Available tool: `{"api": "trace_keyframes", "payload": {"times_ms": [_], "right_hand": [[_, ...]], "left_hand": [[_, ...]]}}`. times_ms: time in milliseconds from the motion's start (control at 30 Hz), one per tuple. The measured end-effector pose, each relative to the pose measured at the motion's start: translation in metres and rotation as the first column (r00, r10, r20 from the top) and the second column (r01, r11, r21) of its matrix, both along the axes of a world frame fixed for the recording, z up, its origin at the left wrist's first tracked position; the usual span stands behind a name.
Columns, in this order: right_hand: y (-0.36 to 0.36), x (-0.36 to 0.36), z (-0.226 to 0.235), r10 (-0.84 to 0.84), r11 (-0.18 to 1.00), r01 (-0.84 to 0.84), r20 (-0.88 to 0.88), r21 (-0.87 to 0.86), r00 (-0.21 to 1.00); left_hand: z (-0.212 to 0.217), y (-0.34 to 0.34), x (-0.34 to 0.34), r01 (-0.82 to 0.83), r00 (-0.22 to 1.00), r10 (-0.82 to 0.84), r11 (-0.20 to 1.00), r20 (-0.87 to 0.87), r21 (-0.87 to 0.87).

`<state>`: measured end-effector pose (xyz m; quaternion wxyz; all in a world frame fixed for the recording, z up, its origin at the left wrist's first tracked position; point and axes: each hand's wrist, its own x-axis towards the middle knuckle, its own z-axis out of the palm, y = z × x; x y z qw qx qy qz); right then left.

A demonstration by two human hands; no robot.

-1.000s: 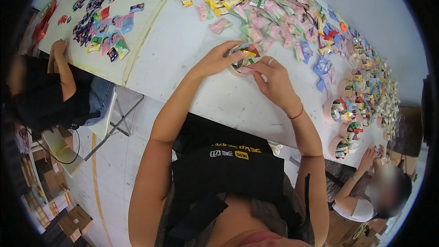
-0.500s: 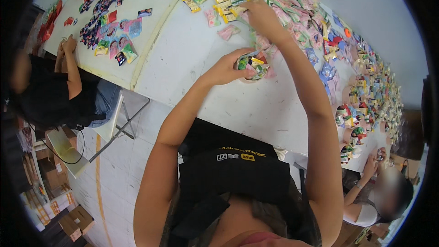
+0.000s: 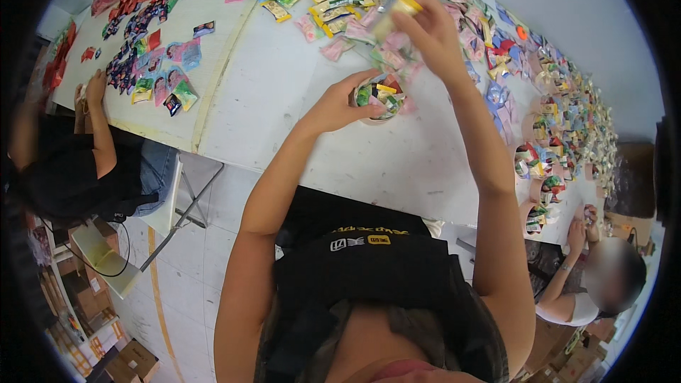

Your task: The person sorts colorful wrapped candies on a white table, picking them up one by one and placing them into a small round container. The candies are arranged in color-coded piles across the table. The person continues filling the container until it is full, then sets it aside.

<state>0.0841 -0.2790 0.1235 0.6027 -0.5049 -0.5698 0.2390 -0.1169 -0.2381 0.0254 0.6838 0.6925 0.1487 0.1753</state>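
A small round clear cup (image 3: 379,98) filled with colourful candy packets stands on the white table (image 3: 284,113). My left hand (image 3: 339,105) wraps around the cup's left side. My right hand (image 3: 425,28) is raised above and behind the cup, fingers pinched on a small yellow and silver packet (image 3: 396,8); it is blurred by motion. Pink packets (image 3: 337,48) lie on the table just beyond the cup.
Rows of sorted packets (image 3: 163,78) cover the table's far left, back and right. Several filled cups (image 3: 535,163) stand at the right. A person in black (image 3: 64,170) sits at the left; another person (image 3: 596,276) works at the lower right. Cardboard boxes (image 3: 128,358) lie on the floor.
My right hand has lifted from the cup, reached to the far packets and now holds one up. My left hand has stayed on the cup.
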Motion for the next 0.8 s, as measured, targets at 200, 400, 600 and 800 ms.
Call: {"api": "trace_keyframes", "payload": {"times_ms": [200, 400, 600, 800], "right_hand": [[-0.143, -0.022, -0.042, -0.154, 0.974, 0.094, -0.294, -0.208, 0.943], [-0.204, -0.048, -0.064, -0.315, 0.938, 0.220, -0.397, -0.267, 0.862], [-0.227, -0.017, -0.080, -0.490, 0.764, 0.328, -0.170, -0.555, 0.855], [-0.217, -0.023, -0.064, -0.335, 0.897, 0.377, 0.199, -0.230, 0.921]], "left_hand": [[0.005, -0.006, -0.001, 0.134, 0.991, -0.133, 0.982, -0.016, 0.131], [0.009, -0.036, -0.011, 0.196, 0.980, -0.177, 0.941, -0.092, 0.277], [0.016, -0.067, -0.020, 0.232, 0.972, -0.236, 0.956, 0.002, 0.182], [0.014, -0.072, -0.027, 0.258, 0.964, -0.217, 0.906, -0.156, 0.334]]}}
